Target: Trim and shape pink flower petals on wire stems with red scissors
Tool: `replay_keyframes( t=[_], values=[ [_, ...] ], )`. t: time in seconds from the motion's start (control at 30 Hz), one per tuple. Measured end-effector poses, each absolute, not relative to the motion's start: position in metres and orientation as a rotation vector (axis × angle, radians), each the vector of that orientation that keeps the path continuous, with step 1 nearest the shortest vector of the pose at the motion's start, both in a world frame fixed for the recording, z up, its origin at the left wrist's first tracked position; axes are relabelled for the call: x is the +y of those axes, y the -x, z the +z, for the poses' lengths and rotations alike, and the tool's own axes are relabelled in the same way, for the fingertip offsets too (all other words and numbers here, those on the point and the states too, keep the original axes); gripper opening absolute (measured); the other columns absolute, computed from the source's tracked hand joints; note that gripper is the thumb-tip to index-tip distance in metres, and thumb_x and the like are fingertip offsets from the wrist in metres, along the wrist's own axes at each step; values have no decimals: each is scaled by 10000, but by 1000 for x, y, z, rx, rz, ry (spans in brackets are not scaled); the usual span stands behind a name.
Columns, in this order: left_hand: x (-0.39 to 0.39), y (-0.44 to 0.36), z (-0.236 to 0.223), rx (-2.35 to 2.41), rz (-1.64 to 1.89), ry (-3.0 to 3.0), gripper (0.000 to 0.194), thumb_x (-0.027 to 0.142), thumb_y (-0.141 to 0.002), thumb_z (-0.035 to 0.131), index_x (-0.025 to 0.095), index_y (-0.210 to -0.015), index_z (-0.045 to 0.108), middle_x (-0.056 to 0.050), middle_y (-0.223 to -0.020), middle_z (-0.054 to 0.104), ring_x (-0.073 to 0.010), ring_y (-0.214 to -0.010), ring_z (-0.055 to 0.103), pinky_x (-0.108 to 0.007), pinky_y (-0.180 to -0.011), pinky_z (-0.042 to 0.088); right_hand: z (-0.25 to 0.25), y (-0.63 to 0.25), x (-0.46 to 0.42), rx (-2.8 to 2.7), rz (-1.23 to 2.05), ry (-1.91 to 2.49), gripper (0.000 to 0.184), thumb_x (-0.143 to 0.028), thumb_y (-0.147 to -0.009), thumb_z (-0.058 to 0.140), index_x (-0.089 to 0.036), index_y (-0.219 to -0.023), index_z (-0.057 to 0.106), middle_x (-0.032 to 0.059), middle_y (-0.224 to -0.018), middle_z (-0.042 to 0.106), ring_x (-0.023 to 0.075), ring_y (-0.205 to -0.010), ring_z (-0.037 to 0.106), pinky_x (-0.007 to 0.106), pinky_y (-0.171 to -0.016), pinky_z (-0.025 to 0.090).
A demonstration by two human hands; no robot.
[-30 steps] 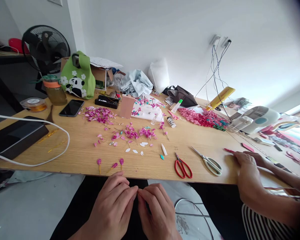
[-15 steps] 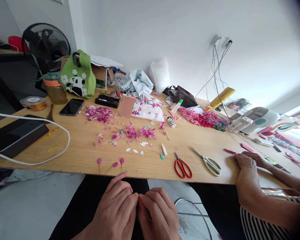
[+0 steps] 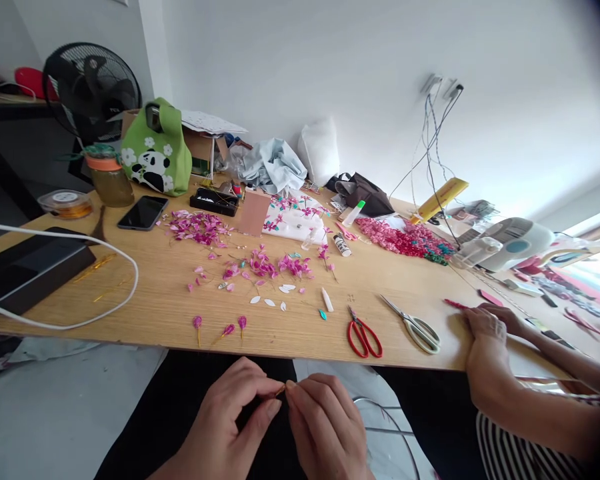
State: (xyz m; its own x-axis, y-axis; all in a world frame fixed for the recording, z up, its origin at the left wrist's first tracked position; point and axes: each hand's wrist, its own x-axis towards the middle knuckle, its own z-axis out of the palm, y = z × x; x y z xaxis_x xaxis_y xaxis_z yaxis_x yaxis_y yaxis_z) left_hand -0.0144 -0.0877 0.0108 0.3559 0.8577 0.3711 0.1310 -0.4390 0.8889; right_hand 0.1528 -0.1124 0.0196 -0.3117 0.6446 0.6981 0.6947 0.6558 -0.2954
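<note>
Over my lap, just below the table edge, my left hand [image 3: 237, 410] and my right hand [image 3: 327, 420] meet at the fingertips. Both pinch a thin gold-coloured wire [image 3: 280, 391], of which only a short bit shows; the rest is hidden by the fingers. On the table beyond my hands lie a pink petal piece with a gold stem [image 3: 197, 323] and two more like it. To the right are red-handled scissors [image 3: 364, 339], a small white tube [image 3: 327, 300] and a teal leaf [image 3: 323, 315]. White petals [image 3: 269, 303] lie farther back.
Pink petal piles [image 3: 197, 228] spread across the table [image 3: 150, 300]. Light-handled scissors [image 3: 423, 333] lie to the right, near a co-worker's hands [image 3: 485, 323]. At left are a phone [image 3: 143, 212], a dark box [image 3: 35, 267] and a looping white cable [image 3: 137, 273].
My left hand has turned, opening a gap between thumb and curled fingers, and the gold wire now shows at the fingertips. My right hand has shifted slightly right. Items on the table stay put.
</note>
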Motion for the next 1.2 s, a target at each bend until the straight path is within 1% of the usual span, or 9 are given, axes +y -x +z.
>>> replay_keyframes(
  t=[0.1,0.17,0.43,0.63,0.8,0.87,0.93,1.03,1.2],
  values=[
    [-83,20,17,844,808,-1417,212,325,-881,544,174,-800,669,-21,-707,631,-139,-682,580,-241,-648,442,23,-155,-112,-2021,-25,992,262,38,-839,558,-89,-1063,601,118,-839,634,197,-770,539,312,-638,508],
    [-80,21,19,797,703,-1178,236,371,-848,587,163,-766,663,-17,-672,637,-138,-673,565,-247,-661,417,23,-155,-111,-2001,36,922,279,46,-840,544,-85,-1079,605,122,-847,633,197,-780,539,306,-633,513],
    [-79,15,6,578,691,-726,161,258,-693,763,144,-698,649,1,-629,632,-119,-638,552,-256,-700,376,14,-157,-106,-1891,236,828,425,72,-809,538,-139,-1170,616,101,-889,597,193,-799,538,315,-632,500],
    [-80,13,1,520,726,-738,144,243,-708,758,144,-689,655,-2,-651,614,-115,-649,544,-250,-695,382,14,-155,-107,-1833,442,831,469,15,-856,532,-225,-1257,569,73,-904,578,187,-807,529,326,-658,477],
    [-79,14,0,557,789,-887,146,275,-757,721,161,-703,646,3,-705,590,-114,-678,534,-243,-680,398,7,-156,-110,-1637,719,911,456,-163,-909,548,-255,-1347,464,87,-1016,565,217,-947,530,383,-815,456],
    [-78,15,0,581,815,-1008,151,289,-785,691,165,-712,645,1,-715,580,-119,-684,528,-248,-680,405,5,-157,-110,-1475,916,1006,335,-253,-909,571,-245,-1243,550,75,-990,565,205,-912,538,341,-780,455],
    [-77,15,-2,605,834,-1139,165,303,-811,659,169,-717,641,-3,-712,570,-127,-692,520,-253,-684,407,3,-157,-110,-1314,1137,1073,188,-328,-914,568,-198,-1022,649,53,-861,572,167,-779,537,276,-677,438],
    [-77,15,-6,662,843,-1298,182,314,-838,618,173,-723,637,-12,-729,569,-139,-711,520,-258,-694,404,2,-155,-108,-1156,1377,1084,326,-418,-898,576,-136,-745,637,18,-661,527,113,-605,456,225,-551,352],
    [-80,16,-11,725,832,-1429,180,310,-860,586,180,-749,643,-23,-754,592,-142,-718,533,-257,-714,406,0,-150,-104,-1019,1493,1139,347,-401,-804,697,-138,-625,558,-36,-539,449,72,-504,348,209,-485,245]
  ],
)
